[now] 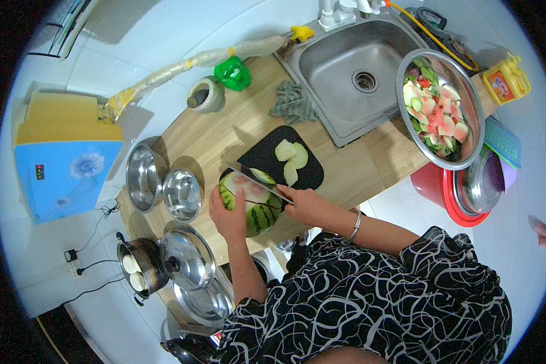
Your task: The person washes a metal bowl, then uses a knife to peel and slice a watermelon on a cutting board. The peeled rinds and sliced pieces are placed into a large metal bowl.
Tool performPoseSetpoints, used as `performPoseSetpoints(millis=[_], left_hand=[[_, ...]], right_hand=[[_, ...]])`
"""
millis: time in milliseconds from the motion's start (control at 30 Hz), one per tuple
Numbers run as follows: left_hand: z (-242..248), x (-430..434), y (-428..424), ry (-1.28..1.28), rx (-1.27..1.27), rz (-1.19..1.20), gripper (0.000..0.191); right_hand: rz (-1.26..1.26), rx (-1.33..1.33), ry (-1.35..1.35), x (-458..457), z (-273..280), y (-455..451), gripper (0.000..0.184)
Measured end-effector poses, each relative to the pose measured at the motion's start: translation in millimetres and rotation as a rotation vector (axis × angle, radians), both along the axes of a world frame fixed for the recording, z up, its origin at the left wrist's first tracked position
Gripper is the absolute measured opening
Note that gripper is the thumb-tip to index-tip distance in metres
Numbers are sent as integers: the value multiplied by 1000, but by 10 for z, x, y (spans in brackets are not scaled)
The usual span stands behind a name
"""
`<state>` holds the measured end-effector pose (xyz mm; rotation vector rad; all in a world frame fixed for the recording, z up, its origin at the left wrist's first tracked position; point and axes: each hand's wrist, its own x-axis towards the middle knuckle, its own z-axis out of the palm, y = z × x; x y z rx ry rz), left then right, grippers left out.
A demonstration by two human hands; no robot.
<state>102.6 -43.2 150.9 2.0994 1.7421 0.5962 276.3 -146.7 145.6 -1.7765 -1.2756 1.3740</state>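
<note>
My left hand [229, 217] grips the left side of a watermelon [260, 219], with striped green rind below and a pale, partly peeled top showing pink patches. A dark line runs across its pale face. My right hand [311, 207] is closed around the handle of a kitchen knife [258, 180], which is mostly hidden by my fingers. Its broad blade slants over the melon's upper part; I cannot tell how deep it sits. Behind the melon, several pale green rind slices [291, 174] lie on a black cutting board [260, 152].
Two steel bowls [182, 194] stand left, near a pot [151, 264] holding white pieces and a lid [193, 259]. A steel sink [330, 59] is at the back. Right of it, a large basin [402, 118] holds melon scraps. A striped cloth [292, 102] and stone mortar [214, 101] lie behind.
</note>
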Motion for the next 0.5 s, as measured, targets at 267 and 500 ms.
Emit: performPoseSetpoints(millis=[267,500], left_hand=[[-59,-100,-7,-138,-6,-16,56],[-43,-138,-30,-171,-20,10,55]], right_hand=[[-35,74,-72,-87,-130,123,50],[-79,110,106,18,-187,268,40]])
